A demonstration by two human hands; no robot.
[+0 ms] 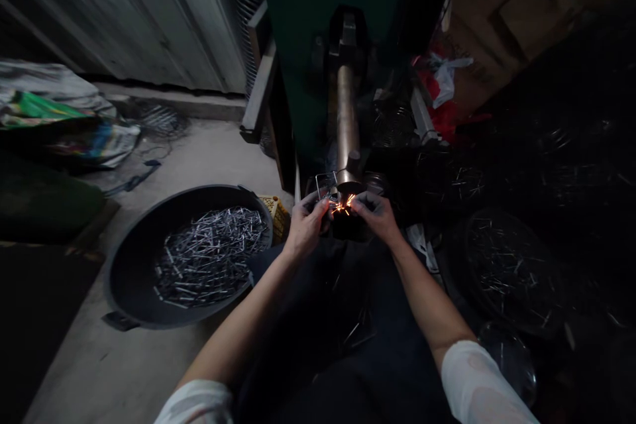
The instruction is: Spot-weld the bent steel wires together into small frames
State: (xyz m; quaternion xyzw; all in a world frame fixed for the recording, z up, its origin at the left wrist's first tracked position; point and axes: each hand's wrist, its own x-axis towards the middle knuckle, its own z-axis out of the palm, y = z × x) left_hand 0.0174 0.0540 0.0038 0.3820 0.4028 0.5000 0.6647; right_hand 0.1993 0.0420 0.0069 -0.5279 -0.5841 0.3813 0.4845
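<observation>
Under the brass-coloured cylindrical arm (347,112) of what looks like a spot welder, orange sparks (341,207) fly between my two hands. My left hand (307,224) is closed in a pinch at the left of the sparks, on a thin bent metal wire (318,184) that rises in a square-cornered shape beside the arm's tip. On the right of the sparks, my right hand (376,214) is also pinched, its fingertips close to the tip. Whatever it holds is too small and dark to make out.
A black basin (130,281) full of short metal pieces (213,253) stands on the floor at my left, before a yellow crate (276,215). In the dark at my right is another container with metal pieces (504,265). Cardboard boxes (539,13) stand behind. Several pieces lie on my lap.
</observation>
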